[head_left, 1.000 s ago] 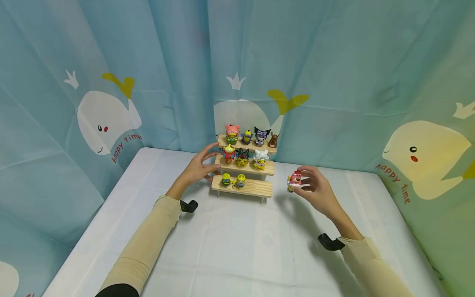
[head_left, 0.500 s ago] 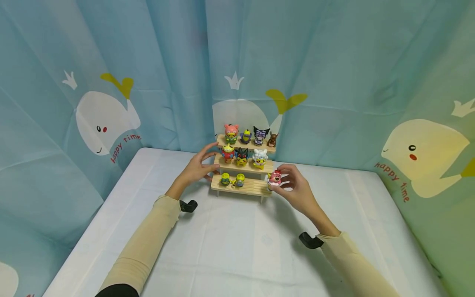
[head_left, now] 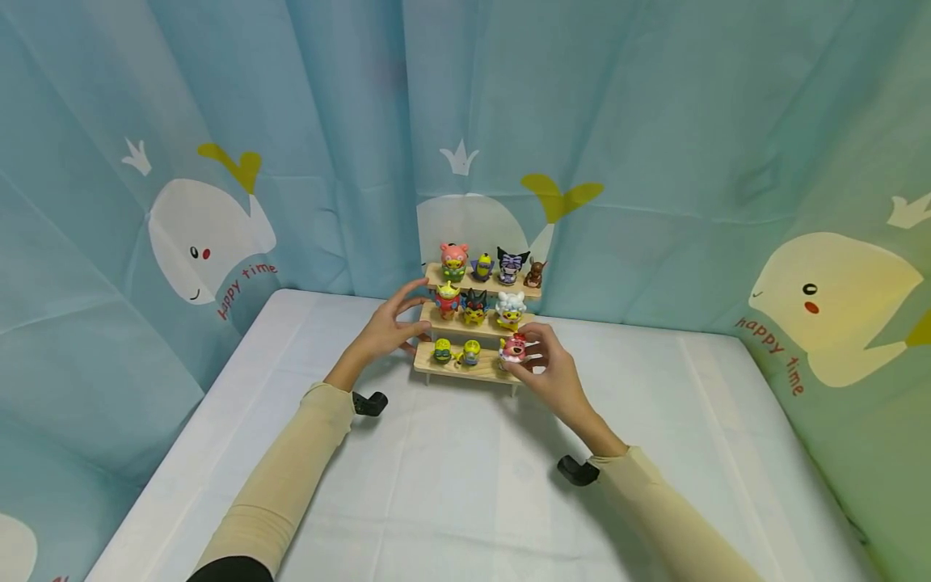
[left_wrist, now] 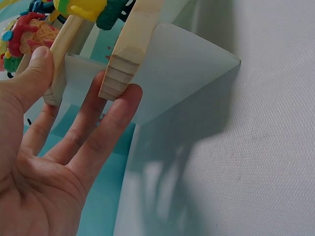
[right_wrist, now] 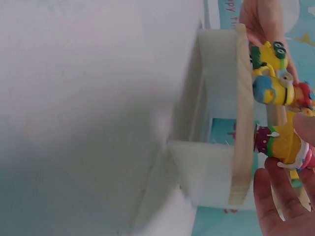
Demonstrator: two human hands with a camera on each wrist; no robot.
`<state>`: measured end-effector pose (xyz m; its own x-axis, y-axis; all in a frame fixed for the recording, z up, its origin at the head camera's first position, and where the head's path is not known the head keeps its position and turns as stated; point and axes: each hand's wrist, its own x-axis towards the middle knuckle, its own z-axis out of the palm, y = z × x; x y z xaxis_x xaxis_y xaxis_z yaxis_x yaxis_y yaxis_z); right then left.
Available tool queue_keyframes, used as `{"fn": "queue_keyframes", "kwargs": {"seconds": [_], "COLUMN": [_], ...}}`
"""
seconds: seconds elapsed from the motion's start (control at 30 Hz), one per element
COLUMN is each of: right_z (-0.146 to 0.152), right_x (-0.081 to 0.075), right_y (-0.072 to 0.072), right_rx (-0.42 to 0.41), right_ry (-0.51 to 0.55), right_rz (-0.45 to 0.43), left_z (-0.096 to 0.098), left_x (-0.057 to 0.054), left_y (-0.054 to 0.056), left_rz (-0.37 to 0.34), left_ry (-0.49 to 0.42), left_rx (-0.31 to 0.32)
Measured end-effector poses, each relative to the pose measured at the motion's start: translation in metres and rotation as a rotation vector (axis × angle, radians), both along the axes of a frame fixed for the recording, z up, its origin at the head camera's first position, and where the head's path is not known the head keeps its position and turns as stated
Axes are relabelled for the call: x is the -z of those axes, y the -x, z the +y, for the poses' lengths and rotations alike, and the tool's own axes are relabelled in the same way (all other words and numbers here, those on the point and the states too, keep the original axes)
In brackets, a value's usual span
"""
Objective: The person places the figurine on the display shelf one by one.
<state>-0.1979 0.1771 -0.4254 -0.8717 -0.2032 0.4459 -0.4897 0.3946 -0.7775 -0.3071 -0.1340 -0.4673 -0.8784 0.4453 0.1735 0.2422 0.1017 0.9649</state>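
My right hand (head_left: 551, 368) pinches a toy figurine (head_left: 512, 349) with a pink bear-like head and red top. It is at the right part of the bottom tier of a three-tier wooden display stand (head_left: 465, 370); in the right wrist view the figurine's maroon base (right_wrist: 262, 139) is right at the plank. My left hand (head_left: 385, 330) holds the stand's left side. Its thumb lies on the middle plank (left_wrist: 60, 54) and its fingertips touch the plank ends in the left wrist view. Two yellow goggled figurines (head_left: 471, 352) stand on the bottom tier, left of the pink one.
Three figurines, including a white-hooded one (head_left: 511, 310), fill the middle tier. Several more, such as a pink-hooded one (head_left: 454, 263), line the top tier. A white-covered table (head_left: 451, 477) lies below, with a blue whale-print curtain (head_left: 655, 162) behind.
My right hand has carried the pink figurine leftward from beside the stand to over the right part of the bottom tier. The left hand has stayed at the stand's left side.
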Motion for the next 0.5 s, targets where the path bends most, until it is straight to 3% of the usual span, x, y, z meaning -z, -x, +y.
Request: {"fn": "queue_keyframes", "kwargs": {"seconds": [0.5], "right_z": [-0.0042], "right_x": [0.0045], "right_y": [0.0008], "right_rx": [-0.012], "right_ry": [-0.012], "right_rz": [0.032], "left_z": [0.0004], "left_x": [0.0004], "left_y": [0.0004], "left_rz": [-0.003], "left_ry": [-0.004], "left_rx": [-0.003]}}
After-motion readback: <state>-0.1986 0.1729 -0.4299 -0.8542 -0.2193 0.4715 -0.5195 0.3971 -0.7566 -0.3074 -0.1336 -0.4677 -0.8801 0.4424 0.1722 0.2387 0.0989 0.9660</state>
